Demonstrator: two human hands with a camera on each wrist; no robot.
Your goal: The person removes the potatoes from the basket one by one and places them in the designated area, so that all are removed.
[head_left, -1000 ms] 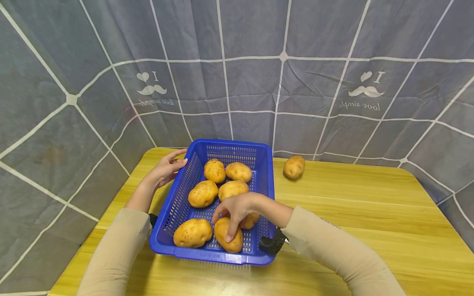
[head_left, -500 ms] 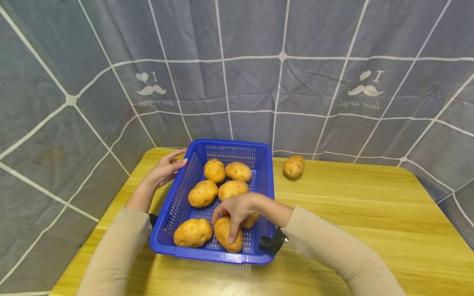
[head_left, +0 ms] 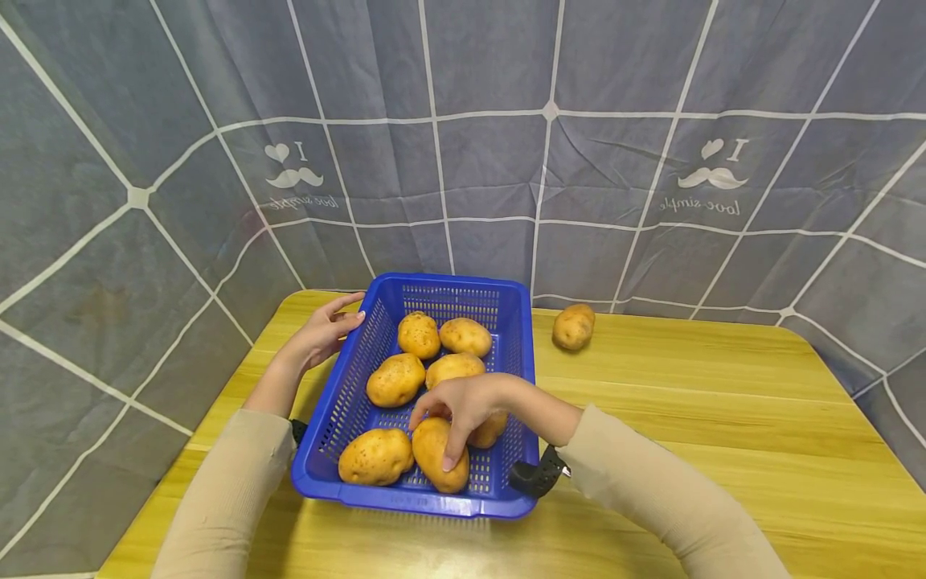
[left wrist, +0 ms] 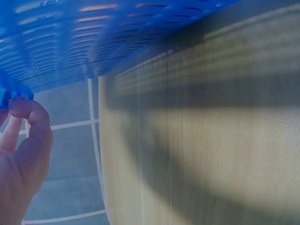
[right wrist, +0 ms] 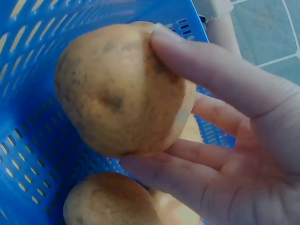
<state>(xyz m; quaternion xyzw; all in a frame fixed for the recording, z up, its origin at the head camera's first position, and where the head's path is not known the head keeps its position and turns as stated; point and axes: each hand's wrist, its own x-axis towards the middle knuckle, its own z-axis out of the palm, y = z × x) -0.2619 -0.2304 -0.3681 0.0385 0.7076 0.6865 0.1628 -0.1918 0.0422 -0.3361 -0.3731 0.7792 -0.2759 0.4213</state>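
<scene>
In the head view a blue plastic basket with slotted walls holds several yellow-brown potatoes. My right hand reaches over its right side and grips a potato near the front wall, thumb on one side and fingers on the other. The right wrist view shows that potato large in the hand, above another potato. At the left rim, my left hand holds the basket's edge. From the left wrist view the left thumb is bent up against the rim.
One potato lies outside the basket, on the wooden table toward the back. To the left of the gripped one sits a large potato. A grey curtain with white lines closes off the back and sides.
My right hand and the gripped potato have shifted slightly left and back within the basket during the last half second. The left hand and the basket have stayed in place.
</scene>
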